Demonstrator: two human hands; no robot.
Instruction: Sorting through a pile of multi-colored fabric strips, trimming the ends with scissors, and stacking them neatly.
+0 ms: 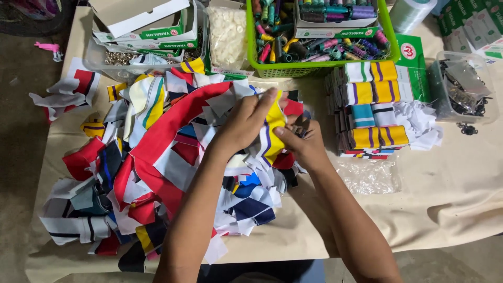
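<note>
My left hand [245, 121] pinches the top of a yellow fabric strip with purple and white stripes [273, 137], held upright over a big heap of coloured fabric scraps [157, 157]. My right hand [303, 142] grips the same strip from the right and also holds small dark snips [301, 124], whose tips show just above its fingers. A neat stack of folded striped pieces [373, 110], yellow, white and teal, lies to the right of my hands.
A green basket of thread spools [319, 36] stands at the back. Left of it are a bag of white buttons [228, 32] and cardboard boxes [146, 23]. A clear tub of dark metal parts [462, 86] sits far right. An empty plastic bag [369, 177] lies on the beige cloth.
</note>
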